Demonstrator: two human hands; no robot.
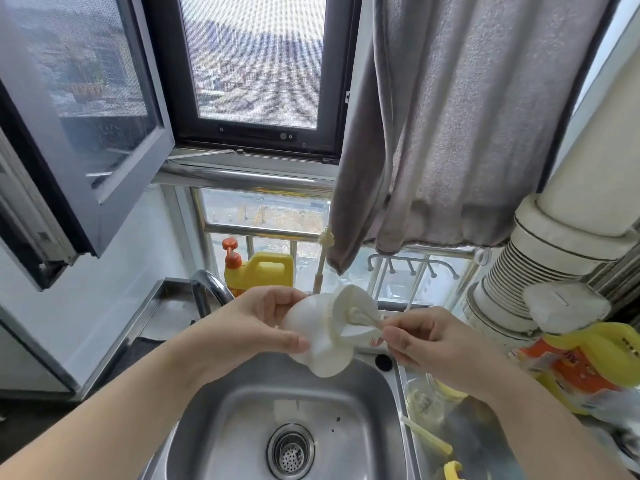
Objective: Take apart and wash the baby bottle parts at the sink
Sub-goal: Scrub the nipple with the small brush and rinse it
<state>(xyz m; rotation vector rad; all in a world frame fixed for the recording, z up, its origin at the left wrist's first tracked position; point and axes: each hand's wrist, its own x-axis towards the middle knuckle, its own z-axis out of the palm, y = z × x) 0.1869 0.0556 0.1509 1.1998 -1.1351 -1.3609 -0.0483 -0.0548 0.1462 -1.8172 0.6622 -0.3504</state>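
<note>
Two hands met above the sink [363,393]. The left hand [256,323] gripped a white bottle part [322,341], fingers curled over its top and thumb under its side, hiding part of it. What exact piece it was stayed hard to make out; its wide opening faced right, toward the right hand [426,341], its long axis running roughly left to right. The right hand pinched a small brush [363,318], whose tip sat inside that opening. Beyond the left hand stood a yellow jug [266,271], partly hidden by the faucet [207,289].
</note>
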